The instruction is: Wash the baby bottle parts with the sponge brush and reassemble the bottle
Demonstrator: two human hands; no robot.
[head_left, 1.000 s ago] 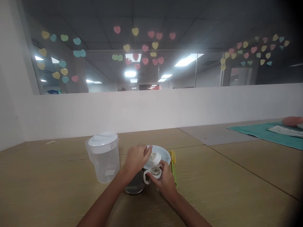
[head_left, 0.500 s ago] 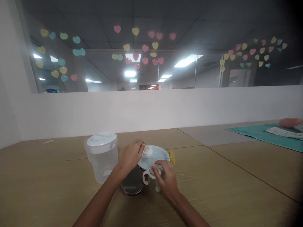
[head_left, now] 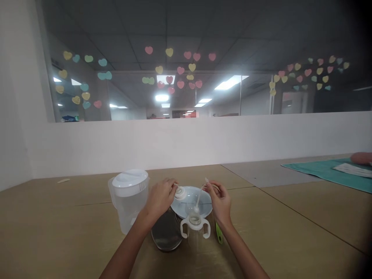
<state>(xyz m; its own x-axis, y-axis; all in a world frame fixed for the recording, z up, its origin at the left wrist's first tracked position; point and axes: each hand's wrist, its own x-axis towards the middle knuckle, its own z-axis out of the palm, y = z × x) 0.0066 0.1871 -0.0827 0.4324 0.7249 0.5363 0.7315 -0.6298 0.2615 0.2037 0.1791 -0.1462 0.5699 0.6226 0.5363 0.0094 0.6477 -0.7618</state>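
My left hand (head_left: 162, 193) pinches a white bottle cap ring (head_left: 180, 193) over the left rim of a pale blue bowl (head_left: 190, 190). Between the fingers of my right hand (head_left: 221, 200) is a thin straw (head_left: 199, 198), whose weighted end hangs just above the open mouth of a clear bottle. This bottle (head_left: 195, 233) stands upright in front of the bowl and has two white handles. A dark metal tray (head_left: 166, 232) lies under my left wrist. Beside my right wrist is a green handle (head_left: 219, 233).
A clear pitcher with a white lid (head_left: 130, 184) stands to the left of my left hand. At the far right a teal cloth (head_left: 325, 171) lies on the table (head_left: 290, 232). A white wall (head_left: 186, 143) with a window rises behind.
My right hand has left the bottle's mouth and moved up and right, with the straw now drawn out of the bottle. The green handle has come into sight. The view has tilted slightly up.
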